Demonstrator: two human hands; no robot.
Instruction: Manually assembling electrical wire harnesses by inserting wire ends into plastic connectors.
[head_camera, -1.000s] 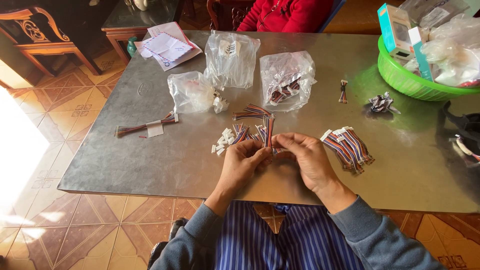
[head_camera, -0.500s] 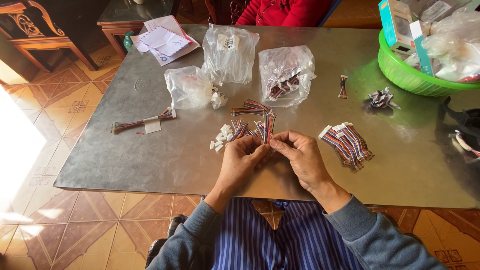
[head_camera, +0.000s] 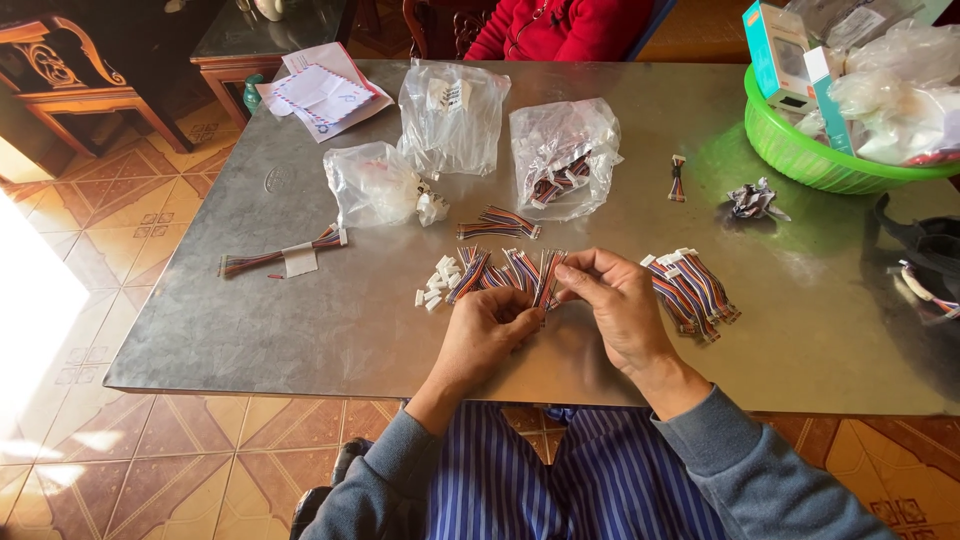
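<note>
Both hands meet over the near middle of the grey metal bench (head_camera: 250, 330). The left hand (head_camera: 485, 335) and the right hand (head_camera: 615, 305) pinch one multicoloured wire bundle (head_camera: 547, 277) between their fingertips. Just left of the grip lie more loose wire bundles (head_camera: 480, 272) and a small heap of white connectors (head_camera: 436, 283). Just right of it sits a stack of finished wire bundles (head_camera: 692, 290). Beyond the grip stand three clear plastic bags (head_camera: 452, 115), and far right a green basket (head_camera: 800, 160).

A green basket (head_camera: 800, 165) of packets sits beside envelopes (head_camera: 325, 92) and plastic bags (head_camera: 455, 115).
</note>
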